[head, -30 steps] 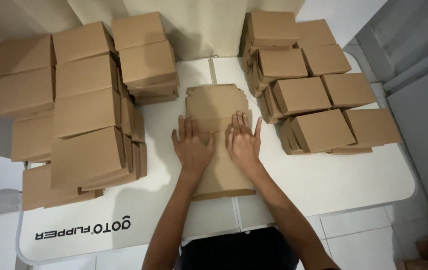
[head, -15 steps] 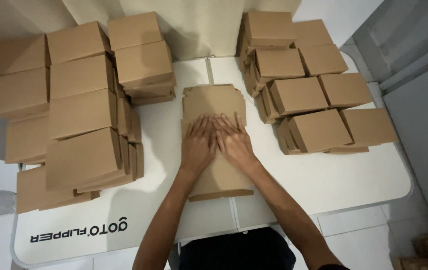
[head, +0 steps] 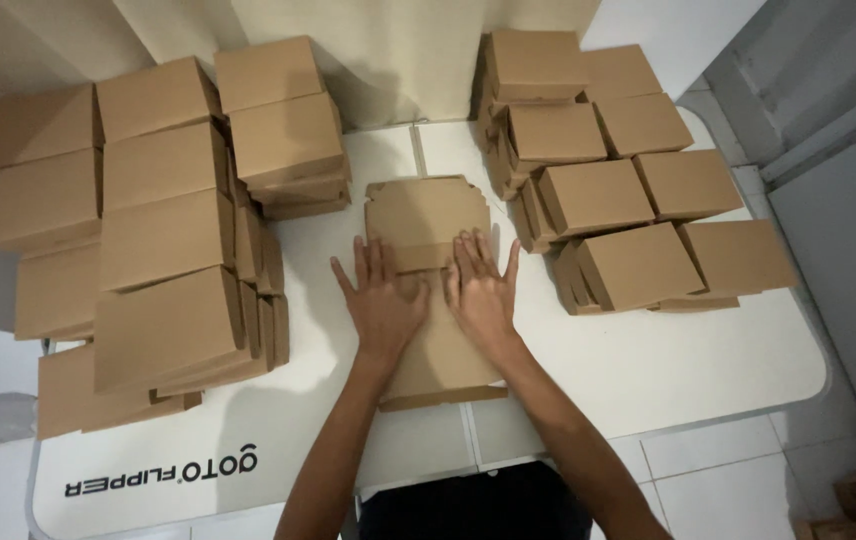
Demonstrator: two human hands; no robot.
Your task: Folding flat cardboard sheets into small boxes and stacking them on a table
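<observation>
- My left hand (head: 385,300) lies palm down on the flat cardboard blank (head: 430,290), fingers spread and pointing to the far side.
- My right hand (head: 480,290) lies palm down just beside it on the same blank, fingers also spread; the two hands sit side by side, thumbs close together, neither one closed around anything.
- The flat cardboard blank is in the middle of the white table (head: 648,370), running from its near edge toward the far side; the far end shows a tabbed flap beyond my fingertips, and the near end sticks out past my wrists.
- Left of the blank, a left stack of folded boxes (head: 163,240) fills that side of the table, several rows deep and piled high, its nearest box close to my left hand but not touching it.
- Right of the blank, a right stack of folded boxes (head: 613,190) stands in rows, lower at the near side, just beside the blank's far right corner.
- Beyond the table's right edge is a grey wall panel (head: 838,220).
</observation>
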